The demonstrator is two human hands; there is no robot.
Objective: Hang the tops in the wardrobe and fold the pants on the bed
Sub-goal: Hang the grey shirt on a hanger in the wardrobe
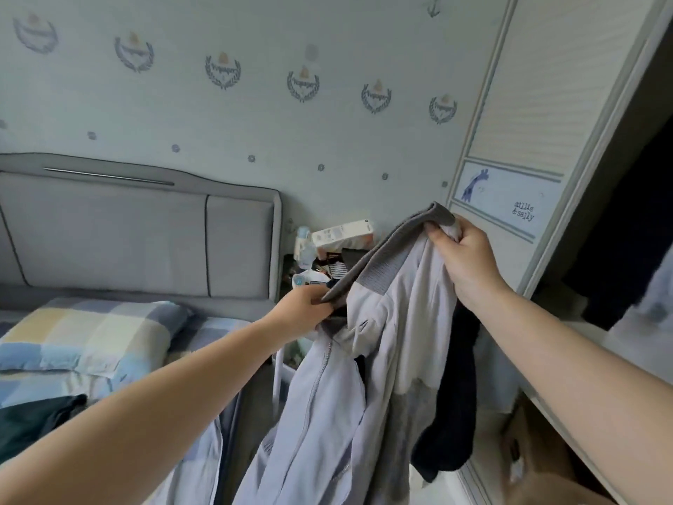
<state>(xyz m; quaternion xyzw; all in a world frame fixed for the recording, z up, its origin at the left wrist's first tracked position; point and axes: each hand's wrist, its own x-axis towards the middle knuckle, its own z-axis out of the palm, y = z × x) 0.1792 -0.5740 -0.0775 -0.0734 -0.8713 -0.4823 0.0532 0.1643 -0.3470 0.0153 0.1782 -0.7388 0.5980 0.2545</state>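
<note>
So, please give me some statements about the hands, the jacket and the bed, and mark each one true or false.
1. Both hands hold the light grey jacket by its darker collar. True: the left hand and the right hand each grip it.
2. The jacket lies flat on the bed. False: it hangs in the air beside the bed.
3. A checked pillow lies on the bed. True.
4. The headboard is red. False: it is grey.
5. The jacket already hangs inside the wardrobe. False: the hands hold it in front of the wardrobe door.
</note>
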